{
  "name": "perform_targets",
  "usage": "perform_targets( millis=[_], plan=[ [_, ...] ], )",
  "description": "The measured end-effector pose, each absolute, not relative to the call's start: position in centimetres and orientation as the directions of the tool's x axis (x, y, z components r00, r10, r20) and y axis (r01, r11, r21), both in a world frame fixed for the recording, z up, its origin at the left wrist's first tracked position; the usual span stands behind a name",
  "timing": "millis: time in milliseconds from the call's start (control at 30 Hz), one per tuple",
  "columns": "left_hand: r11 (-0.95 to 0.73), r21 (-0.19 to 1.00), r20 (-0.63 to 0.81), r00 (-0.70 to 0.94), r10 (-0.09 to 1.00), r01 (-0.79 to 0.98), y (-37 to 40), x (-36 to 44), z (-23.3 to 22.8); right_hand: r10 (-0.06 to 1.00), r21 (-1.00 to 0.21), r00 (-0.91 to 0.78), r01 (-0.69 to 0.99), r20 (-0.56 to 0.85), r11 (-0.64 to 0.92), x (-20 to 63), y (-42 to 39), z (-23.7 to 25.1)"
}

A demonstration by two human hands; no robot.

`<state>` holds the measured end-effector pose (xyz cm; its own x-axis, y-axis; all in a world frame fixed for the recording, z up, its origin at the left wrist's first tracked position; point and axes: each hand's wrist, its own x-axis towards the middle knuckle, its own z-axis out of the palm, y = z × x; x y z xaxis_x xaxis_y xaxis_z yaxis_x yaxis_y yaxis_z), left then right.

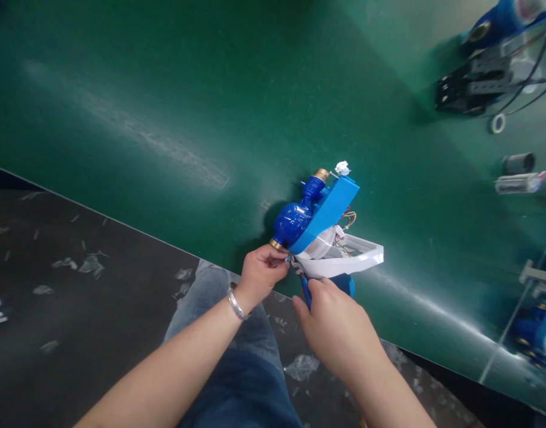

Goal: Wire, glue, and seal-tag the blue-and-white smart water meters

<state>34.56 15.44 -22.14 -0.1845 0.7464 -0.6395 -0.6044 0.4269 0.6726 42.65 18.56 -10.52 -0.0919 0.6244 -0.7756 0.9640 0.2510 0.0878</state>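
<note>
A water meter [292, 221] lies tilted near the table's front edge, with a glossy blue body and brass ends. Along its side runs a light-blue plastic housing [328, 211]; a white translucent cover [344, 261] hangs open from it, with thin coloured wires [350, 219] showing. My left hand [261, 270] is closed in a pinch at the lower brass end; what sits between the fingertips is too small to make out. My right hand [333, 315] grips blue-handled pliers [305, 290], their jaws close to my left fingertips. A small white piece [343, 168] is at the housing's far end.
The green table [166, 89] has its edge just in front of my legs. At the upper right stand a black bracket with cables [473, 86] and another blue meter [495, 27]. A white ring [498, 123] and small cylinders [517, 183] lie below. Plastic scraps [92, 264] litter the floor.
</note>
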Motion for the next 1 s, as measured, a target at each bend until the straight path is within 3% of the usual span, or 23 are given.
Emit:
perform_targets(
  millis=[300,567,767,1000],
  plan=[
    [0.407,0.713,-0.604,-0.205,0.77,-0.572,15.0,34.7,-22.8,0.663,0.122,-0.094,0.955,-0.743,0.272,42.9,18.2,-11.1],
    [0.423,0.664,-0.628,-0.153,0.763,-0.617,15.2,34.6,-22.5,0.629,0.051,-0.116,0.969,-0.769,0.241,43.9,18.4,-11.3],
    [0.406,0.679,-0.612,-0.165,0.774,-0.612,15.4,34.5,-22.4,0.56,0.107,-0.058,0.96,-0.827,0.258,42.6,19.2,-10.2],
    [0.413,0.674,-0.616,-0.158,0.771,-0.612,15.3,34.4,-22.5,0.63,0.147,-0.062,0.95,-0.774,0.275,42.8,18.2,-11.3]
  ],
)
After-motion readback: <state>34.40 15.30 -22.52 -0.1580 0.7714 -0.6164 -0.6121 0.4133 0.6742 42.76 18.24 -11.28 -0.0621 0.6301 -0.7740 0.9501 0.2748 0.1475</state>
